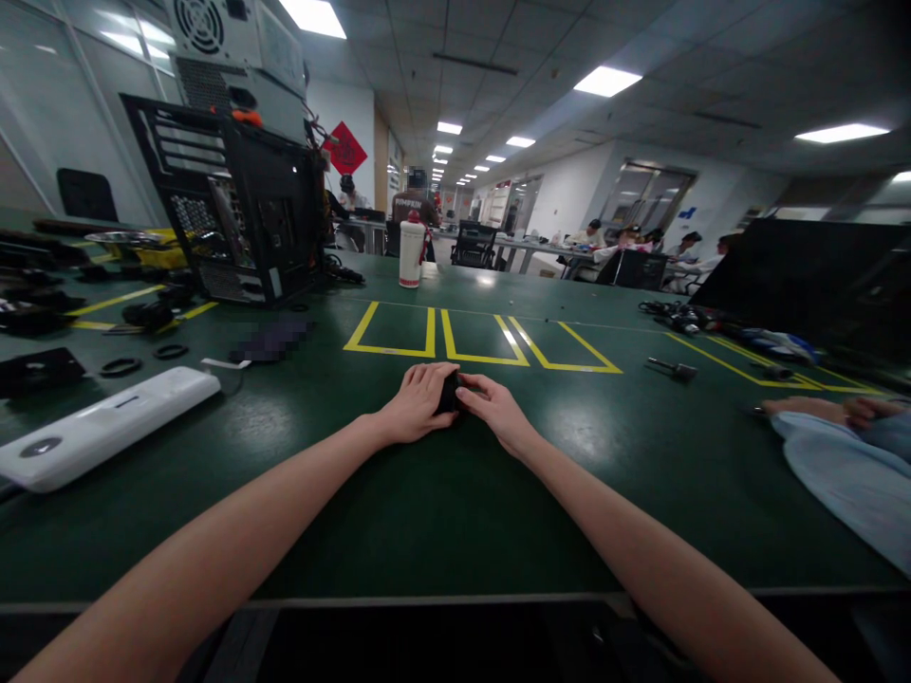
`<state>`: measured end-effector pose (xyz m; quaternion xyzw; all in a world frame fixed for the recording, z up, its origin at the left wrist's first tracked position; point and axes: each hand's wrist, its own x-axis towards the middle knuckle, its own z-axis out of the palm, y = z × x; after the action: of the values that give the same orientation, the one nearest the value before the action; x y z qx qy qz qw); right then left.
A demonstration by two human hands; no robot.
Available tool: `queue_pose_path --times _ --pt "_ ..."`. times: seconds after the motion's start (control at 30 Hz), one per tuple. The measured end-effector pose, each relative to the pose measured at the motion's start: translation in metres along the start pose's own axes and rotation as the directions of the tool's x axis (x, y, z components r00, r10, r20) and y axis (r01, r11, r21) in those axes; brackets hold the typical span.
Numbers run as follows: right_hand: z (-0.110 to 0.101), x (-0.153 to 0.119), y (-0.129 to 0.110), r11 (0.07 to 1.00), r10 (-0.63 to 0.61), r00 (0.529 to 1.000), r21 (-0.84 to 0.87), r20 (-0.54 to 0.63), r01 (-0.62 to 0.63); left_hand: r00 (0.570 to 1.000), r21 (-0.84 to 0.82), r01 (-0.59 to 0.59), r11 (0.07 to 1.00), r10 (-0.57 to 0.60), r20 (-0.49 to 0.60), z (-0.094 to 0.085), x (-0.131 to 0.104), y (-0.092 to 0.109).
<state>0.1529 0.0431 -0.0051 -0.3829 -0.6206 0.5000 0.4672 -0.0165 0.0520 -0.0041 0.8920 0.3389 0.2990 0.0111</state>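
A small black object [448,393] is between my two hands just above or on the green table [441,512]; its kind I cannot make out. My left hand [418,403] is wrapped round its left side, fingers over the top and thumb below. From the right, my right hand [498,410] pinches toward its edge with thumb and forefinger. Much of the object is hidden by the fingers. Just beyond my hands, yellow tape outlines [434,332] mark the tabletop.
A white power strip-like device [106,427] and black rings [120,366] lie at left, before an open computer case [242,199]. A white bottle [411,251] stands at the back. Another person's sleeved arm [840,465] rests at right, near a dark cylindrical tool [673,368].
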Motion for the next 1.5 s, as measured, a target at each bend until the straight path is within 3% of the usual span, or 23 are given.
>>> queue_pose_path --times 0.17,0.4,0.7,0.93,1.1,1.3,1.5 --pt "0.001 -0.004 -0.003 0.996 -0.072 0.996 0.053 0.048 0.069 1.000 -0.006 -0.003 1.000 0.003 0.004 0.000 0.000 -0.001" --pt "0.004 0.000 0.000 0.995 -0.099 0.994 -0.003 -0.036 0.099 1.000 0.008 -0.005 1.000 0.005 -0.008 0.003 0.000 -0.002" --pt "0.003 -0.003 -0.002 0.997 -0.068 0.998 0.028 0.008 0.067 1.000 -0.014 -0.001 1.000 0.001 0.005 0.002 0.000 -0.002" --pt "0.003 0.000 0.002 0.996 -0.090 0.994 -0.004 -0.053 0.090 0.998 -0.019 0.063 0.998 -0.063 0.007 0.003 0.000 -0.003" --pt "0.001 0.006 0.006 1.000 -0.006 1.000 0.002 -0.029 0.006 0.995 -0.009 0.097 0.995 -0.097 0.005 0.004 -0.001 -0.002" --pt "0.003 -0.002 0.002 0.994 -0.093 0.995 0.055 0.020 0.092 0.995 -0.004 0.103 0.995 -0.103 -0.007 0.006 -0.001 -0.002" --pt "0.004 0.000 0.001 0.999 -0.054 0.998 0.003 -0.029 0.054 0.994 0.017 0.105 0.994 -0.105 -0.012 0.007 -0.001 -0.001"
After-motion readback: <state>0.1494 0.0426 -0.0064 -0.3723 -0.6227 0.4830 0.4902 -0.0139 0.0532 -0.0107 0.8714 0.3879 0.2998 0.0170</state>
